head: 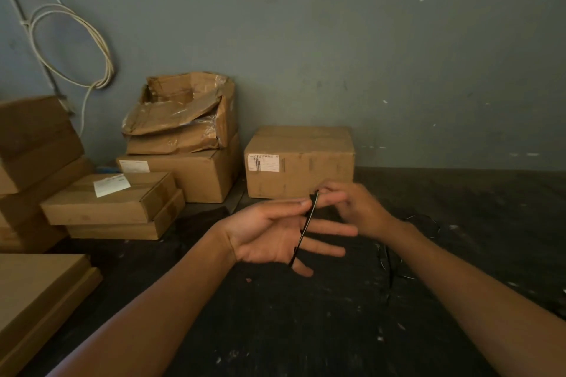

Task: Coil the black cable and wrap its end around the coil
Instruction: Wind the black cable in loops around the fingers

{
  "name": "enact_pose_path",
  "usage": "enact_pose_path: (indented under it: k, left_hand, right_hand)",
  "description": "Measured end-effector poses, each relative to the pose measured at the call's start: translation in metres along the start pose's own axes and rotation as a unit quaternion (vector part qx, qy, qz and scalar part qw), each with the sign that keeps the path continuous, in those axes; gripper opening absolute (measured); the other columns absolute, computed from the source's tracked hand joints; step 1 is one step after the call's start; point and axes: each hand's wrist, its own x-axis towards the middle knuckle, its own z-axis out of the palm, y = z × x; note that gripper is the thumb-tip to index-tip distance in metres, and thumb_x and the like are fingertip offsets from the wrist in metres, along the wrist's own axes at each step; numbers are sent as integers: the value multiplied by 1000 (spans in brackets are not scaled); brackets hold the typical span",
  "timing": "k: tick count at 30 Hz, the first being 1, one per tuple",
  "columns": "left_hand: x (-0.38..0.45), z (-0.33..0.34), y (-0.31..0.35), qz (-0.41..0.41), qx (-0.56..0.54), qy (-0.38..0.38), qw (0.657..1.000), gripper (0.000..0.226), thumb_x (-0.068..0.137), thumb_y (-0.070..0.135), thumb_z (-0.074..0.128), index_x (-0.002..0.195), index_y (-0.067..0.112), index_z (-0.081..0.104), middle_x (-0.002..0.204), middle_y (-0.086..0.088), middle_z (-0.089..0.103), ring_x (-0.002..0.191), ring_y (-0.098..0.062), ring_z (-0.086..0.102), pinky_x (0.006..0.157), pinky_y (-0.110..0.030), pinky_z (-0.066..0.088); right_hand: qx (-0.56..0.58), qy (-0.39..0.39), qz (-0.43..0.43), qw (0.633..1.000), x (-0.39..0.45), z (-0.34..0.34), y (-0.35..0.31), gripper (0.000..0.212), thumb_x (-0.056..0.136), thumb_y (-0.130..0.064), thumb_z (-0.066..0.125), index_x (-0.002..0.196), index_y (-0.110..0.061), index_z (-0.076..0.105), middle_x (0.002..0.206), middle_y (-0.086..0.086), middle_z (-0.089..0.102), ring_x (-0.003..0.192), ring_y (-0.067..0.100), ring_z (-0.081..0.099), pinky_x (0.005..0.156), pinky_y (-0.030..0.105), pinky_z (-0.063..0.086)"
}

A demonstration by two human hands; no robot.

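Observation:
A thin black cable [308, 223] runs across my left hand [269, 236], from near the thumb tip down past the little finger. That hand is held palm up with the fingers spread, the thumb pressing the cable near its top. My right hand [352, 208] is blurred just right of it, its fingers pinching the cable's upper end. The remaining black cable [390, 263] lies loose on the dark floor under my right forearm and is hard to make out.
Cardboard boxes are stacked at the left [113, 202] and against the grey wall, with one sealed box [300, 162] straight behind my hands. A white cable coil [70, 46] hangs on the wall. The dark floor [306, 330] spreads in front.

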Motion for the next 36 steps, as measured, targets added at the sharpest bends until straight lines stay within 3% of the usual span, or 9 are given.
enact_pose_path:
  k: [1,4,11,14,17,23,29,33,36]
  left_hand:
    - [1,0,2,9,-1,1,1000,54,98,38,30,152,35,25,158,-17,27,143,-43,27,106,-79,4]
    - [4,-4,7,26,-10,22,999,55,97,43,30,151,37,26,158,-15,28,143,-43,28,105,-80,2]
    - [5,-18,11,44,-75,64,994,58,94,58,31,149,39,31,157,-16,30,141,-47,28,104,-78,17]
    - [1,-23,16,69,-90,84,990,59,94,61,28,149,40,31,158,-17,29,141,-48,27,104,-80,12]
    - [1,-27,22,93,-85,102,987,59,93,63,25,148,41,32,157,-16,30,140,-49,29,102,-82,9]
    - [9,-35,33,120,-70,143,980,60,93,66,22,147,43,33,155,-12,37,139,-49,31,100,-83,9]
    - [9,-46,24,116,-74,208,968,59,91,67,28,143,43,41,150,-10,45,137,-48,35,102,-83,6]
    - [6,-50,8,94,-87,209,969,60,91,66,33,144,40,41,153,-16,39,135,-44,40,108,-76,11]
    - [3,-48,-5,66,-62,214,973,58,93,63,30,144,39,41,151,-16,40,132,-40,45,105,-79,6]
  right_hand:
    - [7,-14,-2,1000,-6,11,6,23,98,-6,49,111,-17,65,91,-14,72,90,2,68,82,32,58]
    - [14,-31,11,999,-23,50,18,26,97,-15,49,119,-24,61,116,1,68,108,11,65,91,43,56]
    - [40,-51,55,996,-41,100,-2,33,103,-25,41,132,-36,52,121,-9,67,105,-4,62,92,35,54]
    - [22,-56,44,997,-41,94,-8,30,104,-29,38,131,-33,53,82,-17,62,65,-17,55,68,19,45]
    - [16,-62,51,997,-42,91,-16,30,104,-31,38,129,-29,54,57,-8,45,45,2,47,47,18,31]
    - [-18,-117,39,992,-49,92,-34,30,105,-36,34,129,-32,52,60,-7,47,48,3,46,50,19,35]
    - [-42,-91,3,995,-45,58,-60,21,102,-31,42,105,-27,63,64,-13,53,58,-4,54,56,15,37]
    - [3,-73,41,996,-28,21,-68,18,99,-31,48,90,-31,63,66,-7,61,49,3,50,49,23,42]
    - [3,-70,68,995,-12,-12,-72,18,99,-29,52,88,-23,66,59,-11,57,39,-2,44,40,11,33]
